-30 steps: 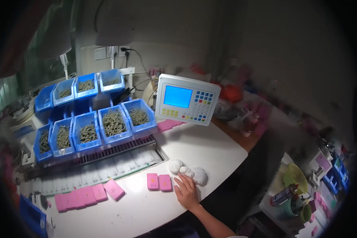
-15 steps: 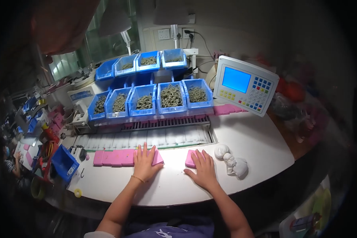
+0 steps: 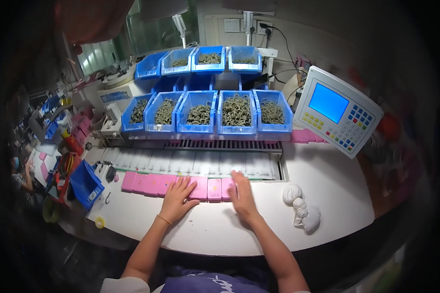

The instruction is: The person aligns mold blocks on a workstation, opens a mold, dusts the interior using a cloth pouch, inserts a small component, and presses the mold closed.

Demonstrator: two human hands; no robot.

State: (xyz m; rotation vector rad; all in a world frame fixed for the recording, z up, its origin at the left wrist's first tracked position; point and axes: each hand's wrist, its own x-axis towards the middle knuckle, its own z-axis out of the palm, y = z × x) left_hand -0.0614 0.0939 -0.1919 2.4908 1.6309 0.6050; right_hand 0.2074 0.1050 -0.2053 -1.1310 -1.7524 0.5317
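A row of pink blocks [image 3: 151,184] runs along the white table, beside the green-edged strip. My left hand [image 3: 177,199] lies flat with its fingers spread over blocks near the middle of the row. At the right end, my right hand [image 3: 243,196] touches the last block, its fingers extended and slightly blurred. Between my hands, a pink block with faint marks [image 3: 214,189] sits against its neighbours. The knotted white cloth bundle [image 3: 300,207] rests to the right of my right hand.
Blue bins [image 3: 199,115] of greenish curled pieces stand in two tiers behind the strip. A control panel [image 3: 335,107] is at the right. At the left are a tilted blue bin [image 3: 85,184], a yellow tape roll [image 3: 99,222] and, farther off, another person [image 3: 22,178].
The view has swung left. My left hand has come onto the row, and the two separate blocks now stand against the row's right end, with my right hand beside them instead of at the cloth.
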